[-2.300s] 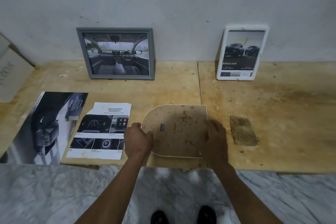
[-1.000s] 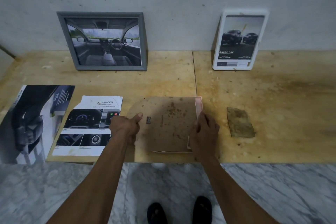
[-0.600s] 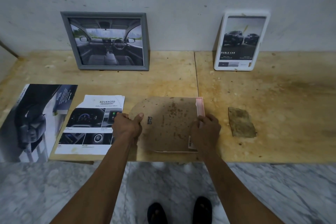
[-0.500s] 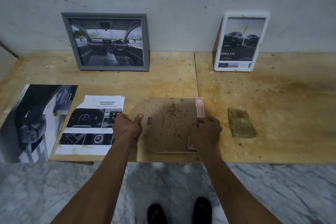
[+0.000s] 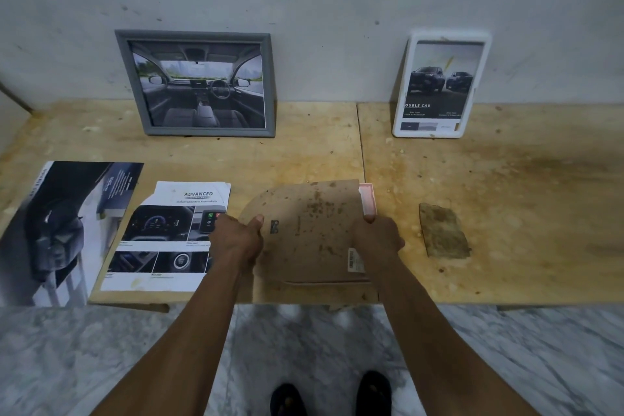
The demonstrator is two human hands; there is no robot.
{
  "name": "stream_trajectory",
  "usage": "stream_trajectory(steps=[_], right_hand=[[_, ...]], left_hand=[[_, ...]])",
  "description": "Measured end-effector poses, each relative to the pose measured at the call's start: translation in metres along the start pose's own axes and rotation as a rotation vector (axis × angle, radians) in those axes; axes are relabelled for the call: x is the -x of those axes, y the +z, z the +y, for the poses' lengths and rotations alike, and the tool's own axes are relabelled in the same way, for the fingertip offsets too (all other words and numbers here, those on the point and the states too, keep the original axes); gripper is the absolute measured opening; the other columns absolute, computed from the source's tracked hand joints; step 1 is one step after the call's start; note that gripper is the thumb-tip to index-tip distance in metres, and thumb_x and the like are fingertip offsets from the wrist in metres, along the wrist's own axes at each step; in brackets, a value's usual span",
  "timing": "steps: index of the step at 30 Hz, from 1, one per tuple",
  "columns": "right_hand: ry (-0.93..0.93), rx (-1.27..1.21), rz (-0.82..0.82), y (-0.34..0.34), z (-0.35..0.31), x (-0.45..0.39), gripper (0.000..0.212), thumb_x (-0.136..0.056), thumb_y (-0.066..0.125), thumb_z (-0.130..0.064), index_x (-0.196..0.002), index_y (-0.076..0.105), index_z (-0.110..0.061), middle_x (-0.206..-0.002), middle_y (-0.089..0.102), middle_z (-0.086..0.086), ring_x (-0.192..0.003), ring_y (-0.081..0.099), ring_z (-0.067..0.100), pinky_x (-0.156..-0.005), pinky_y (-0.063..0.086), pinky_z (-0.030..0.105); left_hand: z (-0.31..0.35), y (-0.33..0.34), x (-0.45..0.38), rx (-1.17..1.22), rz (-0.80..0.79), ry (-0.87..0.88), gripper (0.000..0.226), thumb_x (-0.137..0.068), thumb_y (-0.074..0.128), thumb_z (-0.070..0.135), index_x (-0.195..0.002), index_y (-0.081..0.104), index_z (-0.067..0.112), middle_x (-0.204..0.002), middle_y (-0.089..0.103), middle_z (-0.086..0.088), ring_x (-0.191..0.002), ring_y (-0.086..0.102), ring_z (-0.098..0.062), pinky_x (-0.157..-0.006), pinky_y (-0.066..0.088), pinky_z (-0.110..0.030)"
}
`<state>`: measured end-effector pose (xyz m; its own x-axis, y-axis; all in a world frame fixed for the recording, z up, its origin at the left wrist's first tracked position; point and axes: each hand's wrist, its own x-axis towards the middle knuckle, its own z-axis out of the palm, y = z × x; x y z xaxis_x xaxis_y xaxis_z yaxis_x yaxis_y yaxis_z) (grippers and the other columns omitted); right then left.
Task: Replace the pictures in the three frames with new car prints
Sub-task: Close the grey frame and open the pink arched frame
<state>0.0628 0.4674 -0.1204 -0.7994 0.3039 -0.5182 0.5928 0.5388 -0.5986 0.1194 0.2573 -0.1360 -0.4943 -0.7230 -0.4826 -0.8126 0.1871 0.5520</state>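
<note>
While left hand [image 5: 236, 240] grips rounded left edge of brown backing board [image 5: 304, 233], thumb on top, right hand [image 5: 378, 240] pinches board's right edge, fingers curled. Board lies face-down on pink frame [image 5: 367, 198], pink rim showing at upper right, near worktop [image 5: 506, 196] front edge. Cut car print [image 5: 169, 236] just left; larger brochure [image 5: 64, 230] beyond. Grey frame [image 5: 197, 84] and white frame [image 5: 442, 84] lean on wall, both holding car pictures. Brown pad [image 5: 442, 230] right.
</note>
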Motion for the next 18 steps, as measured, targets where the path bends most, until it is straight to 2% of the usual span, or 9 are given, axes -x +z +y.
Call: stream_trajectory(steps=[2,4,6,11,13,15,18], right_hand=[[-0.023,-0.029,-0.017,-0.001,0.001,0.001,0.024,-0.086,0.05,-0.026,-0.105,0.062,-0.018,-0.111,0.061,0.01,-0.109,0.05,0.035,-0.076,0.041,0.036],[-0.035,-0.058,-0.034,-0.003,0.002,0.002,0.012,-0.083,0.05,-0.025,-0.092,0.057,-0.026,-0.106,0.064,0.008,-0.106,0.054,0.035,-0.08,0.05,0.039],[-0.045,-0.084,-0.043,-0.005,0.003,0.004,0.009,-0.081,0.051,-0.023,-0.088,0.054,-0.028,-0.105,0.065,0.006,-0.105,0.054,0.035,-0.084,0.052,0.044],[-0.072,-0.142,-0.032,-0.008,0.003,0.012,0.029,-0.075,0.052,-0.033,-0.101,0.063,-0.026,-0.105,0.064,0.0,-0.104,0.056,0.031,-0.082,0.053,0.043],[-0.1,-0.145,0.0,-0.013,0.002,0.017,0.024,-0.078,0.053,-0.033,-0.101,0.059,-0.029,-0.104,0.062,-0.002,-0.103,0.055,0.028,-0.083,0.052,0.042],[-0.122,-0.205,0.019,-0.022,0.002,0.021,0.018,-0.081,0.056,-0.027,-0.098,0.056,-0.028,-0.099,0.06,-0.003,-0.1,0.056,0.026,-0.074,0.05,0.035],[-0.122,-0.298,0.028,-0.041,-0.002,0.023,0.022,-0.083,0.061,-0.019,-0.104,0.055,-0.02,-0.094,0.06,-0.003,-0.081,0.059,0.016,-0.056,0.042,0.025]], left_hand=[[-0.001,0.0,-0.002,0.005,-0.011,-0.002,0.065,-0.085,0.068,0.054,-0.114,0.058,-0.003,-0.12,0.064,-0.023,-0.111,0.06,-0.042,-0.09,0.048,-0.043],[-0.001,0.0,0.0,0.017,-0.003,-0.004,0.067,-0.086,0.068,0.052,-0.12,0.055,-0.004,-0.125,0.061,-0.023,-0.117,0.056,-0.042,-0.093,0.046,-0.043],[-0.002,0.0,0.006,0.049,0.024,0.005,0.066,-0.087,0.069,0.048,-0.124,0.051,-0.004,-0.129,0.058,-0.024,-0.123,0.051,-0.042,-0.097,0.043,-0.042],[-0.002,-0.004,0.017,0.105,0.097,0.089,0.06,-0.084,0.07,0.048,-0.113,0.056,-0.002,-0.115,0.063,-0.021,-0.113,0.057,-0.04,-0.09,0.046,-0.042],[0.002,-0.008,0.02,0.124,0.114,0.111,0.059,-0.081,0.071,0.051,-0.106,0.058,0.0,-0.107,0.065,-0.019,-0.105,0.06,-0.039,-0.085,0.05,-0.042],[0.011,-0.015,0.025,0.138,0.116,0.113,0.057,-0.081,0.074,0.05,-0.107,0.06,0.0,-0.108,0.065,-0.019,-0.104,0.06,-0.038,-0.082,0.048,-0.039],[0.032,-0.021,0.038,0.13,0.098,0.147,0.059,-0.08,0.077,0.045,-0.115,0.06,0.002,-0.115,0.065,-0.018,-0.109,0.06,-0.036,-0.085,0.046,-0.037]])
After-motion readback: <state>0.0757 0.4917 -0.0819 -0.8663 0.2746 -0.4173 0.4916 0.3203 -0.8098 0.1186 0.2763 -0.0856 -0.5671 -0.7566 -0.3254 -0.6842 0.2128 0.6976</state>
